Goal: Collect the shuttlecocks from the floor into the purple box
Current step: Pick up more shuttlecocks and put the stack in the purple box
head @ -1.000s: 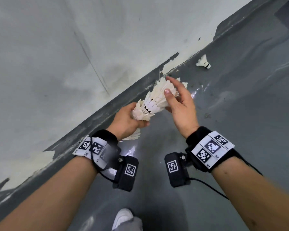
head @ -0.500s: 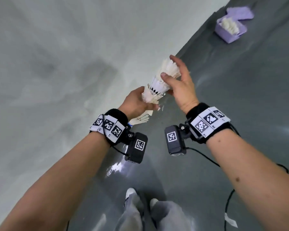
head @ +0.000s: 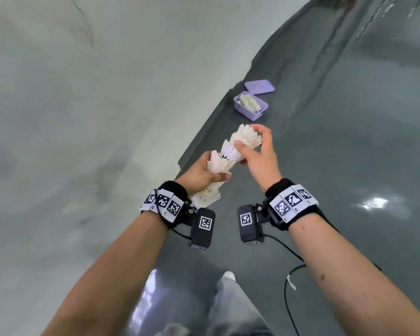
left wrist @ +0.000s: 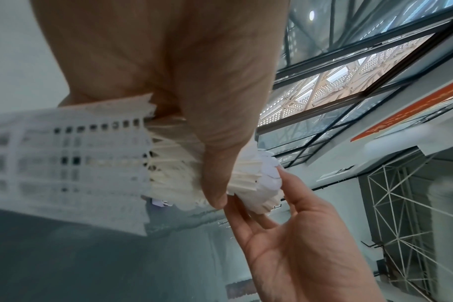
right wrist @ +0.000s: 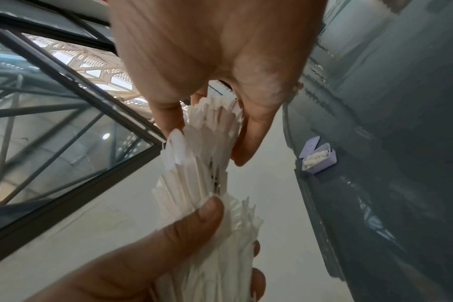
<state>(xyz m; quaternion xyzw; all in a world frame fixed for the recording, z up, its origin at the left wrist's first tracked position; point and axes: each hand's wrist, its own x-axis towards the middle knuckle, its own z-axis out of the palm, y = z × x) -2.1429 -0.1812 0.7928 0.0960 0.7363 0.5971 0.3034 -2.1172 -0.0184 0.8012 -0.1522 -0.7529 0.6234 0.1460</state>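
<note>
Grey court floor (head: pixel 349 190) beside a pale wall (head: pixel 83 117), with the open purple box (head: pixel 250 108) lying ahead at the wall's foot, its lid (head: pixel 259 86) next to it.

Both hands carry one nested stack of shuttlecocks (head: pixel 230 154): the left hand (head: pixel 199 175) curls around its lower part, while the right hand (head: pixel 257 154) pinches the upper skirt between thumb and fingers. Done well, the stack probably stays aligned, gripped lightly to spare the feathers, and is laid beside the shuttlecocks already in the box.
</note>
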